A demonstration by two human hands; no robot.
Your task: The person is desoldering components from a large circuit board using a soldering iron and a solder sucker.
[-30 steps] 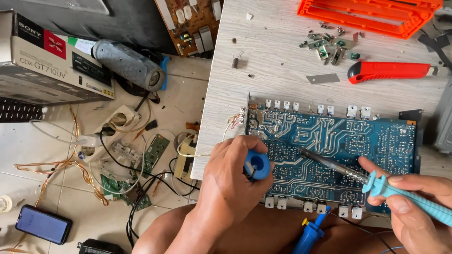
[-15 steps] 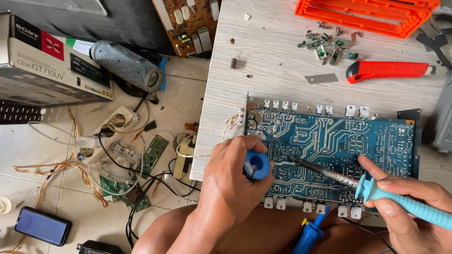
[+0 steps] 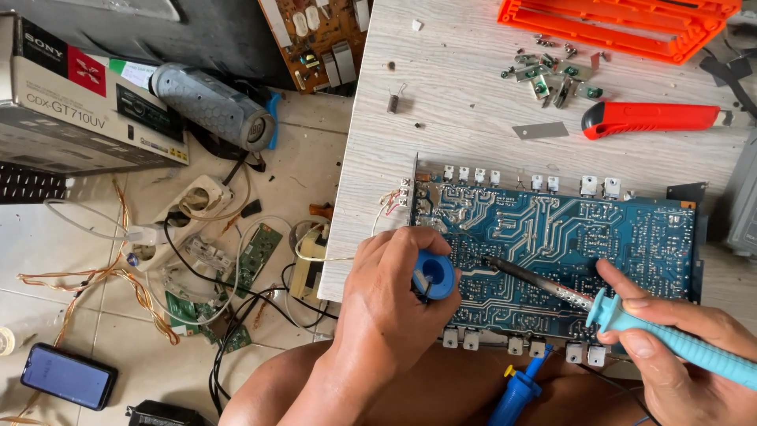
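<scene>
Blue circuit board [image 3: 568, 252] lies solder side up at the lower centre of the pale wood counter [image 3: 465, 102], its near edge toward the person.

Left hand [image 3: 390, 304], lower centre of frame, is closed around a small blue solder spool [image 3: 433, 275] and rests on the board's left end, covering that corner. Right hand [image 3: 686, 359], lower right, grips the teal handle of a soldering iron [image 3: 576, 298]; the dark tip rests on the board just right of the spool.

A blue desoldering pump [image 3: 516, 390] sits at the bottom edge, below the board, between the two hands.

On the counter above the board:
- red utility knife [image 3: 650, 117], upper right
- loose blade [image 3: 540, 130] just left of it
- pile of small metal parts [image 3: 552, 72] above the knife
- orange plastic frame [image 3: 623, 24] along the top edge
- one small component [image 3: 393, 102] alone at upper left of the counter

On the tiled floor, left half of frame:
- grey cylindrical speaker [image 3: 211, 105]
- cardboard box [image 3: 79, 102], upper left
- white power strip [image 3: 185, 217]
- tangled wires with green boards [image 3: 236, 268]
- phone [image 3: 69, 376], lower left
- brown board [image 3: 319, 39], top centre
</scene>
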